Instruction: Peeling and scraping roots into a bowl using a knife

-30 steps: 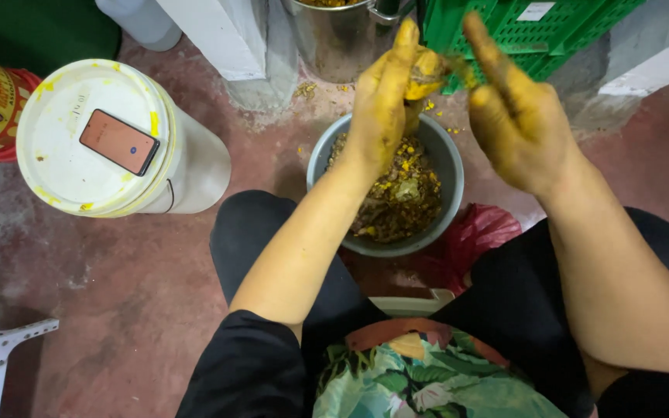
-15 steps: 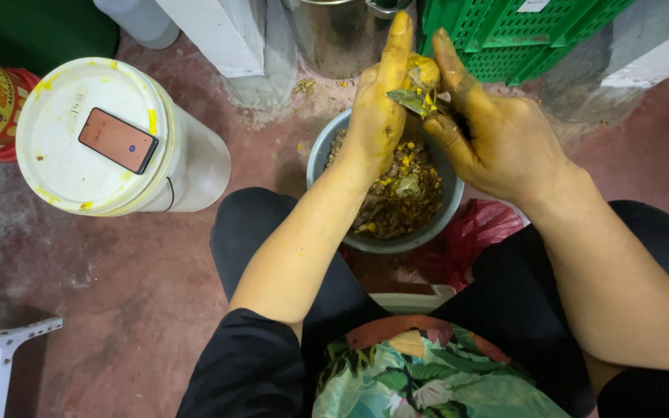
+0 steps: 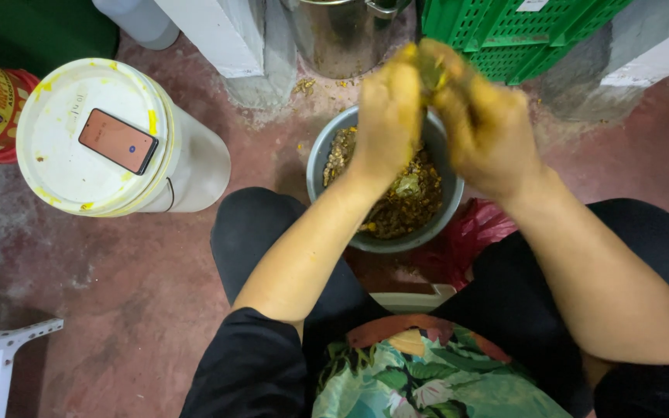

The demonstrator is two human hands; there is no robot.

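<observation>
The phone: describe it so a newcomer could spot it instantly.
Left of the grey bowl under the hands stands a white bucket. On its lid lies the phone, flat. It is the only orange-red rectangle there, dark-edged.

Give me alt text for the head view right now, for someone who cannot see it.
Seen from above, a seated person's left hand and right hand, both stained yellow, press together around a small yellowish piece above a grey bowl of brown-yellow scraps on a reddish floor. To the left, an orange phone lies on a white bucket's lid.
</observation>
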